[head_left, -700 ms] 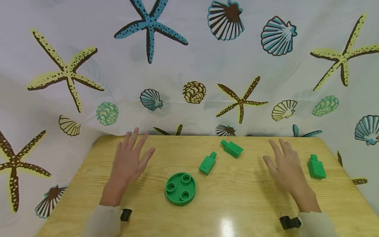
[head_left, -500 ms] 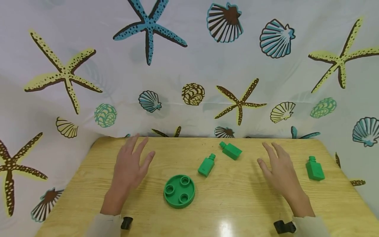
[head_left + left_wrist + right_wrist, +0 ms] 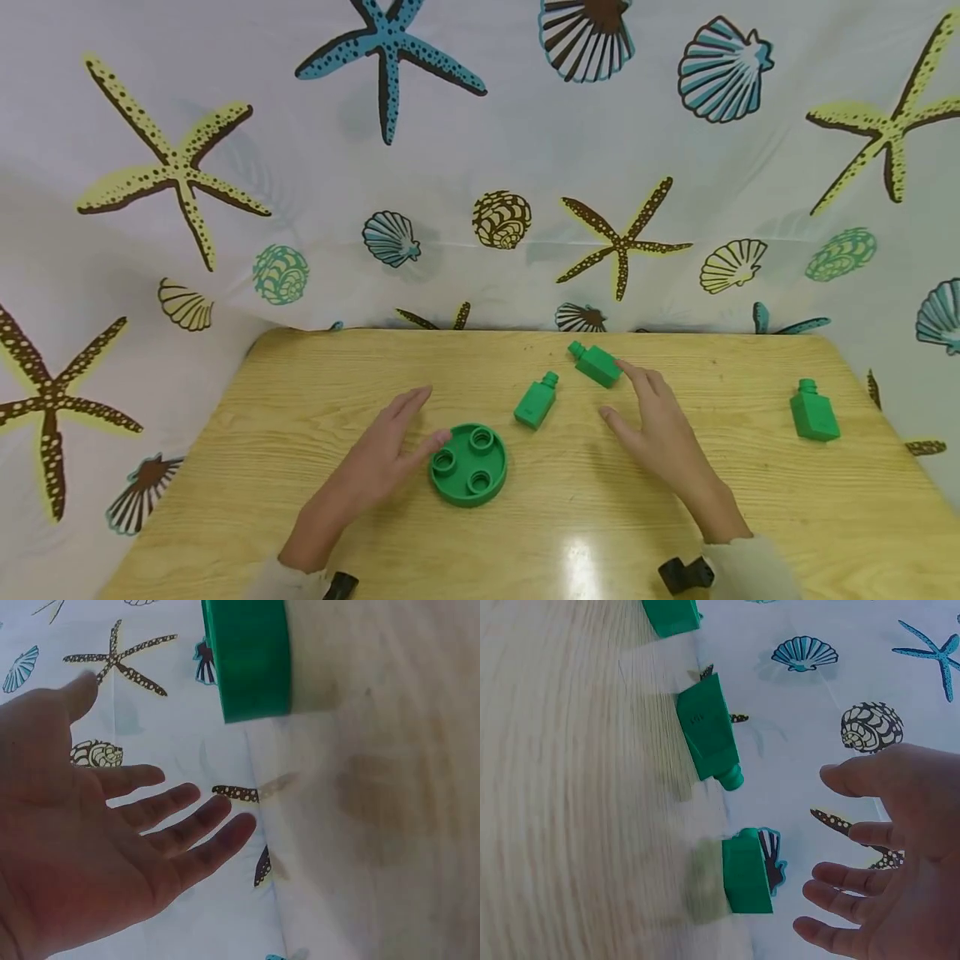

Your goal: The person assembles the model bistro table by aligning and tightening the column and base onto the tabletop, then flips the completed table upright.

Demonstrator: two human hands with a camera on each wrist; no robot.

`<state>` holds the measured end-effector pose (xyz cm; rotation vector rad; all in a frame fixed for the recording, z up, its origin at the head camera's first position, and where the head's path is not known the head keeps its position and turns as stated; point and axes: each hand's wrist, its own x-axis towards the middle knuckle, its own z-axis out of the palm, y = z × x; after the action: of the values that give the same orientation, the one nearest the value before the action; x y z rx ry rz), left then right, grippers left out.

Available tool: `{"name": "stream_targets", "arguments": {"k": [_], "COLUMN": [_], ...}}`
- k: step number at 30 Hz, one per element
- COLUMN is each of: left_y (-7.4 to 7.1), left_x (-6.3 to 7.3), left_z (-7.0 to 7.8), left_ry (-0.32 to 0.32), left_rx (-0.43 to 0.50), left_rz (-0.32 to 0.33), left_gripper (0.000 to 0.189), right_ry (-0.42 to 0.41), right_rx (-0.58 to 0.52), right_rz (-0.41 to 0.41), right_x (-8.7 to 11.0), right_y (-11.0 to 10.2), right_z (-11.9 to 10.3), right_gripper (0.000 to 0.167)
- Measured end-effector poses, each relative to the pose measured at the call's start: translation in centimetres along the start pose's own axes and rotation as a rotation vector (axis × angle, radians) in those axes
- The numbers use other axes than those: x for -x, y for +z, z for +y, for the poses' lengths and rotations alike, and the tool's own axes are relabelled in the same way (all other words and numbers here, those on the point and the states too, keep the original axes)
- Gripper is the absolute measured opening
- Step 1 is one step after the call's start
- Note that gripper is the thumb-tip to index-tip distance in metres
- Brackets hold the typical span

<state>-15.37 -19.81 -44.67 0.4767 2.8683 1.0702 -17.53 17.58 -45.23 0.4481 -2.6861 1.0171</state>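
Note:
My left hand [image 3: 378,462] hovers beside a round green tray [image 3: 467,500] with three ring-shaped sockets; its thumb overlaps the tray's left rim in the head view. The left wrist view has the tray's green side [image 3: 251,660] above loosely spread left fingers. My right hand [image 3: 660,437] reaches over the table, index fingertip right at the base of a green toy bottle [image 3: 598,367] lying near the back edge. A second green bottle [image 3: 536,404] lies between that one and the tray. In the right wrist view the right fingers are apart from two green bottles, holding nothing.
A third green bottle [image 3: 815,415] is at the right end of the wooden table [image 3: 577,500]. Behind the table hangs a white curtain [image 3: 450,167] printed with starfish and shells. A black wrist camera [image 3: 686,575] sits at the right cuff.
My left hand has swung right and nearer, up to the round tray. My right hand has moved left, to the bottle at the back. The head view has shifted slightly.

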Motion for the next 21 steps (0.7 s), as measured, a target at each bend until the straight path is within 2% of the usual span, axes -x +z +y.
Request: {"name": "stream_targets", "arguments": {"k": [2, 5, 7, 10, 15, 18, 21], "left_y": [0.4, 1.1, 1.6, 2.3, 3.3, 3.8, 4.1], "left_x": [0.4, 0.8, 1.0, 0.9, 0.4, 0.1, -0.3], "left_z": [0.2, 0.2, 0.3, 0.4, 0.7, 1.0, 1.1], "left_ry": [-0.041, -0.087, -0.097, -0.076, -0.082, -0.103, -0.096], "left_rx": [0.039, 0.080, 0.098, 0.087, 0.058, 0.059, 0.053], "left_rz": [-0.067, -0.125, -0.140, -0.141, -0.111, -0.099, -0.100], "left_gripper": [0.085, 0.092, 0.098, 0.108, 0.113, 0.115, 0.115], "right_ry": [0.014, 0.062, 0.098, 0.142, 0.188, 0.209, 0.219], "right_rx": [-0.076, -0.198, -0.264, -0.328, -0.338, -0.310, -0.262], "right_rz": [-0.018, -0.044, -0.050, -0.055, -0.082, -0.086, -0.078], "right_x": [-0.3, -0.7, -0.9, -1.2, -1.5, -1.8, -2.2], "right_y": [1.0, 2.5, 3.5, 4.8, 6.6, 7.4, 7.9], "right_z": [-0.3, -0.8, -1.0, -1.4, -1.9, -2.2, -2.3], "right_gripper": [0.066, 0.066, 0.065, 0.064, 0.069, 0.072, 0.075]}}
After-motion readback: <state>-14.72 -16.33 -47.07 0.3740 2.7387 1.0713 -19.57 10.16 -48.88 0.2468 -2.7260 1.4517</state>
